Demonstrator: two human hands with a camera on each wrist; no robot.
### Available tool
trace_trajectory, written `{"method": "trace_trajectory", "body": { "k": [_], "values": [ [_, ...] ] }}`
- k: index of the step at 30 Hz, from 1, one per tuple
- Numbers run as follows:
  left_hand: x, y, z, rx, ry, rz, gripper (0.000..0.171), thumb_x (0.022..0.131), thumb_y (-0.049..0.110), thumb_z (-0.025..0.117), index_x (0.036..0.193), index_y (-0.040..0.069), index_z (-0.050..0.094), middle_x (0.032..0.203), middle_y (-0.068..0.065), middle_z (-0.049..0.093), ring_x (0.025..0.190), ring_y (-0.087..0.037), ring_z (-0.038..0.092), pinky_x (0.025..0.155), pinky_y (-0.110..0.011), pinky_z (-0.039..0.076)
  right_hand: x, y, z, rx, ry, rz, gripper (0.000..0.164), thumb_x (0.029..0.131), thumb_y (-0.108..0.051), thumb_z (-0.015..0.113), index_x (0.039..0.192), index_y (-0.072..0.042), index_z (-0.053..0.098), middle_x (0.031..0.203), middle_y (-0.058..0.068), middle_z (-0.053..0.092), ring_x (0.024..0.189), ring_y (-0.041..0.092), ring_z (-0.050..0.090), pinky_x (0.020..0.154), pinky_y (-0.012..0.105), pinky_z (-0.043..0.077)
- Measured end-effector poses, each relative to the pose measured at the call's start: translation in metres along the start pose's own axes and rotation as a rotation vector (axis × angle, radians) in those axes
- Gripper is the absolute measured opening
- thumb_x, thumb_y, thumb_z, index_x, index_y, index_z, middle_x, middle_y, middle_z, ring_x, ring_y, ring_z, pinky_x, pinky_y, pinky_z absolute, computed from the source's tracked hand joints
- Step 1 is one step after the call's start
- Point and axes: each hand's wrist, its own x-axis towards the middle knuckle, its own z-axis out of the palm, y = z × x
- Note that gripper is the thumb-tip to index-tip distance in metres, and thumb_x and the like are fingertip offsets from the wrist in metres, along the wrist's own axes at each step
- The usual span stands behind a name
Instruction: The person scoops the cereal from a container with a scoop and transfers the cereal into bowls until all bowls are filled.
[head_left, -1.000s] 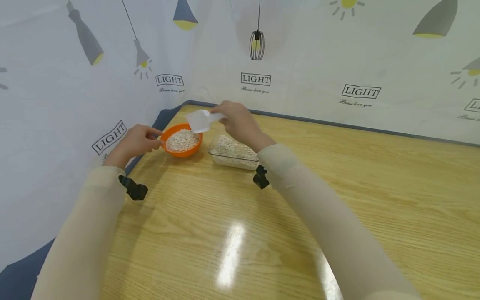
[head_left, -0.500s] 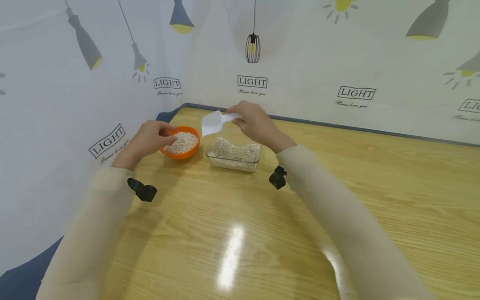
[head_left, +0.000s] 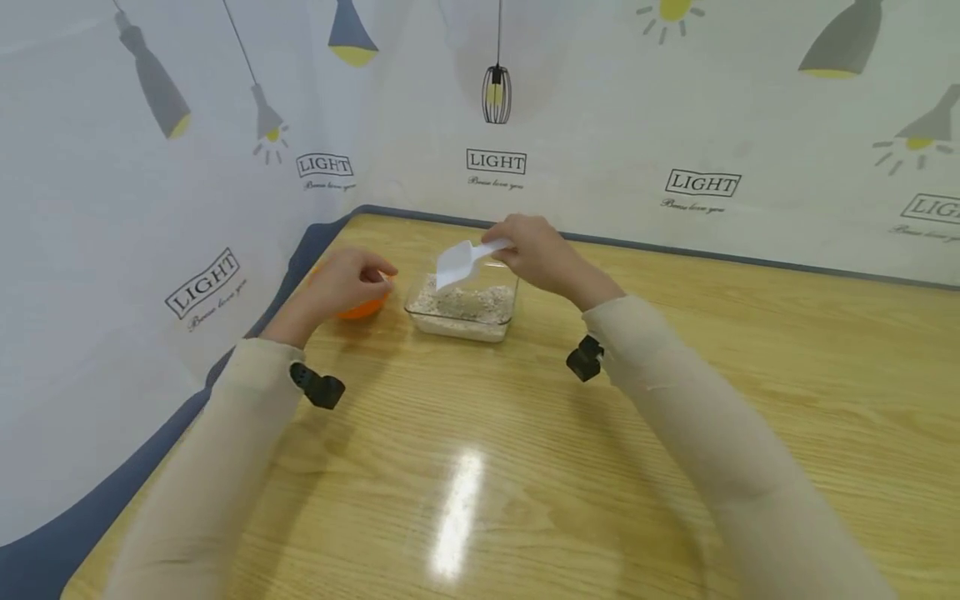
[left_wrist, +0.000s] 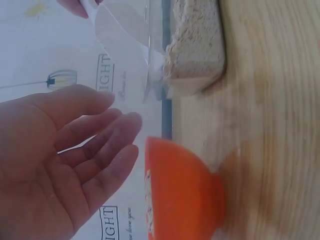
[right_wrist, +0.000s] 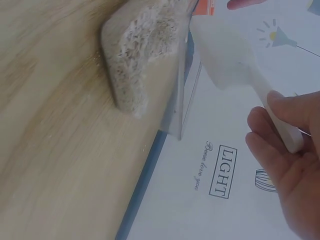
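A white plastic scoop (head_left: 456, 265) is pinched by its handle in my right hand (head_left: 542, 257), its blade tilted down over a clear rectangular container (head_left: 459, 327). Pale oat flakes (right_wrist: 131, 60) fill that container, with a hollow in the middle. My left hand (head_left: 347, 283) hovers above an orange bowl (left_wrist: 182, 192), fingers loosely bent and holding nothing. In the head view this hand covers most of the bowl. Some flakes (left_wrist: 148, 200) show at the bowl's rim in the left wrist view.
Everything stands near the far left corner of a wooden table (head_left: 390, 467). A dark blue edge (head_left: 420, 214) runs along its back, against a pale wall covering (head_left: 592, 108) printed with lamps. A second wall sheet closes the left side.
My right hand has carried the scoop rightward from the orange bowl to over the clear container. My left hand has left the bowl's rim and shifted right, above the bowl.
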Motion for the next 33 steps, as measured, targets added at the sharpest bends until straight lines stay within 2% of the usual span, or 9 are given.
{"method": "trace_trajectory", "body": {
  "k": [4,8,15,21,27,33],
  "values": [
    [0.003,0.003,0.009,0.008,-0.034,0.02,0.031,0.086,0.009,0.06,0.113,-0.006,0.062,0.095,-0.018,0.063,0.086,-0.027,0.057,0.078,-0.038,0.045,-0.005,0.006,0.0,-0.004,-0.037,-0.02,0.021,0.087,0.001,0.059,0.107,0.005,0.065,0.103,0.018,0.064,0.097,0.029,0.058,0.085,0.037,0.046],
    [0.003,0.007,0.015,-0.027,-0.049,0.005,0.032,0.086,0.009,0.06,0.114,-0.007,0.061,0.094,-0.017,0.063,0.082,-0.025,0.056,0.074,-0.035,0.045,-0.009,0.01,0.0,-0.019,-0.08,-0.017,0.022,0.087,0.001,0.059,0.107,0.006,0.064,0.106,0.018,0.063,0.101,0.03,0.057,0.087,0.037,0.045],
    [0.004,0.006,0.023,-0.044,-0.061,0.001,0.036,0.087,0.008,0.058,0.12,-0.008,0.056,0.1,-0.019,0.061,0.084,-0.026,0.056,0.076,-0.037,0.046,-0.016,0.01,-0.002,-0.031,-0.134,-0.024,0.021,0.087,0.0,0.059,0.106,0.005,0.065,0.106,0.018,0.063,0.1,0.03,0.058,0.087,0.038,0.045],
    [0.006,0.001,0.026,-0.037,-0.051,0.01,0.037,0.087,0.007,0.059,0.121,-0.008,0.056,0.1,-0.019,0.062,0.083,-0.025,0.056,0.076,-0.037,0.047,-0.018,0.009,-0.001,-0.018,-0.194,0.003,0.022,0.087,-0.001,0.059,0.107,0.005,0.065,0.107,0.017,0.063,0.101,0.03,0.057,0.087,0.04,0.045],
    [0.005,0.001,0.027,-0.043,-0.042,0.007,0.036,0.086,0.006,0.059,0.12,-0.009,0.056,0.099,-0.019,0.062,0.083,-0.025,0.055,0.075,-0.036,0.046,-0.016,0.012,0.007,-0.01,-0.201,-0.038,0.017,0.085,0.001,0.059,0.1,0.005,0.068,0.098,0.017,0.066,0.09,0.028,0.061,0.081,0.037,0.048],
    [0.006,0.003,0.026,-0.057,-0.055,-0.001,0.038,0.087,0.006,0.06,0.122,-0.008,0.055,0.102,-0.02,0.061,0.086,-0.026,0.056,0.077,-0.038,0.046,-0.015,0.009,0.013,-0.002,-0.212,-0.035,0.019,0.087,0.0,0.057,0.103,0.006,0.067,0.101,0.017,0.066,0.095,0.029,0.061,0.083,0.037,0.047]
  ]
}}
